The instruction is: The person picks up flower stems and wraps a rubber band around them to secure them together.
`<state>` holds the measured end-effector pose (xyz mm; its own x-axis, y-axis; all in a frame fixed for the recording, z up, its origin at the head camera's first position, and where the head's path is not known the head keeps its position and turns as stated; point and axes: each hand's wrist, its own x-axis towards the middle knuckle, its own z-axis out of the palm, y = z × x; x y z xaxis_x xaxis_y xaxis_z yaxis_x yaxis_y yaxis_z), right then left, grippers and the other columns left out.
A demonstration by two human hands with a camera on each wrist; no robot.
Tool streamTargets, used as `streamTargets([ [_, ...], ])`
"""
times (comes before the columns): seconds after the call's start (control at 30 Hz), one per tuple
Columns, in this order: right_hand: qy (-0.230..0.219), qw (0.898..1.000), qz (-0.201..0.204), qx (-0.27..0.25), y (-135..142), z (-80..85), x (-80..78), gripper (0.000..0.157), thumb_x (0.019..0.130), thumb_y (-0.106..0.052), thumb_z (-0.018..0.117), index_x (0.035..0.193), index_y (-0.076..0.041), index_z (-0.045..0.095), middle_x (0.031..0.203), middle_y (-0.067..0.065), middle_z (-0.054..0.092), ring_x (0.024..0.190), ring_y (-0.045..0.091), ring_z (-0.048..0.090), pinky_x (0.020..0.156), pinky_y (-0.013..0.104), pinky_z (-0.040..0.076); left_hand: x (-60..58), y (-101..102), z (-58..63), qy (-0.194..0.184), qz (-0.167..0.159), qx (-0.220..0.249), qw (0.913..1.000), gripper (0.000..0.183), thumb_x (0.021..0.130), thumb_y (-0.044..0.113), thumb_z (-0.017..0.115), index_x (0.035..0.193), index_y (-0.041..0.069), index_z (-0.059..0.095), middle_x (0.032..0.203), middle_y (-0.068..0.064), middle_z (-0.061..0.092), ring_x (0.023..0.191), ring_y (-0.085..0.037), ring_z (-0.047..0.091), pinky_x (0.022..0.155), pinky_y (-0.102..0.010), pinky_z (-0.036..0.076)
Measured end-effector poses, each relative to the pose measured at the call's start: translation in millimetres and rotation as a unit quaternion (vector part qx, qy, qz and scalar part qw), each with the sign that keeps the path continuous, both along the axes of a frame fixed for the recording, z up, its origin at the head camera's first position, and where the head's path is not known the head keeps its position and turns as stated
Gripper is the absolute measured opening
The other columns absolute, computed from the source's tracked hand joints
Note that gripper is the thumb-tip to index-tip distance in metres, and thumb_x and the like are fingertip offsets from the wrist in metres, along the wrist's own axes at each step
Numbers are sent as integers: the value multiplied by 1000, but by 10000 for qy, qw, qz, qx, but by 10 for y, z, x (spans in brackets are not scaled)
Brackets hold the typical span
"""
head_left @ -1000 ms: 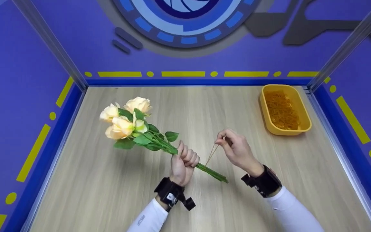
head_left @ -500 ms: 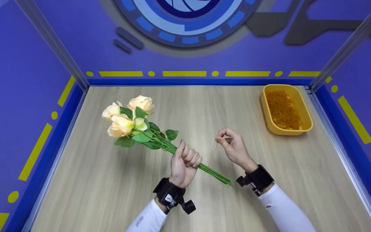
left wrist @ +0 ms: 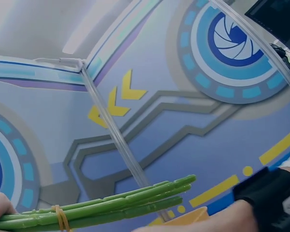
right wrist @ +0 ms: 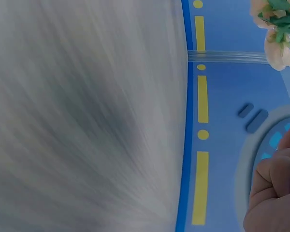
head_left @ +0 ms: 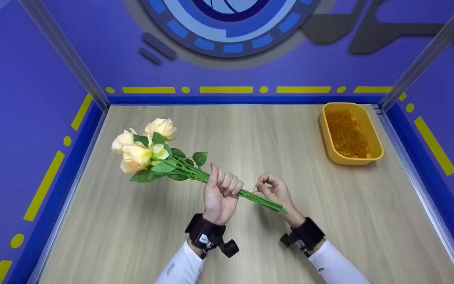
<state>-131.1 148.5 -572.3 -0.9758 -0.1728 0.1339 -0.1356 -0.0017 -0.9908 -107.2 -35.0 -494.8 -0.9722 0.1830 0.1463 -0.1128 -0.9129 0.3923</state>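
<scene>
In the head view my left hand (head_left: 222,197) grips a bunch of peach roses (head_left: 135,154) around its green stems, blooms slanting to the upper left. The cut stem ends (head_left: 268,203) stick out past the little-finger side. A thin rubber band (left wrist: 62,218) circles these stems in the left wrist view, close to the left hand's fingers. Just beyond the stems, my right hand (head_left: 277,194) has thumb and forefinger together, pinching a short bit of the band. In the right wrist view, curled fingers (right wrist: 275,181) show at the lower right; the band is not visible there.
A yellow tub (head_left: 334,158) full of rubber bands (head_left: 347,134) stands at the table's back right corner. Blue printed panels (head_left: 242,75) wall in the wooden table (head_left: 132,236) at the back and on both sides.
My right hand has come down and left, close to the stems, and the stretched band has shortened. The left hand and roses have shifted slightly left.
</scene>
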Motion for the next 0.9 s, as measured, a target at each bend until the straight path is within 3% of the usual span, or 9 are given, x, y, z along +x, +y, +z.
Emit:
streamTargets([
  [0.17,-49,9999,-136,76,-128,-46,207,10,101,5,61,92,6,58,81,-10,60,62,-2,45,57,14,37,-14,-6,43,-17,255,122,9996,50,117,42,16,72,18,15,64,6,12,56,-11,13,61,-25,11],
  [0.37,-362,9981,-438,237,-279,-66,439,9,102,0,63,96,7,61,83,-10,60,57,-2,41,52,14,32,-51,13,56,-151,563,44,9983,50,117,42,21,73,17,15,65,6,12,56,-10,14,62,-26,11],
  [0.53,39,9992,-396,-56,-364,-71,571,10,102,6,60,95,13,59,88,-9,60,70,-3,52,58,13,41,-90,28,20,-21,667,-108,9977,51,116,42,19,73,17,15,65,5,13,56,-11,14,63,-27,11],
  [0.7,225,9997,-96,-2,-372,5,685,10,102,6,61,95,12,57,88,-12,60,52,-8,38,49,11,30,-137,10,-52,-24,909,-399,9951,51,116,43,19,73,17,14,64,5,13,55,-12,14,62,-28,11],
  [0.9,247,9993,-178,205,-336,196,756,12,102,1,63,95,8,58,91,-9,59,65,-4,54,57,13,41,-158,-22,-101,-209,1122,-558,9919,52,115,44,20,72,17,14,62,6,15,54,-11,15,63,-28,11],
])
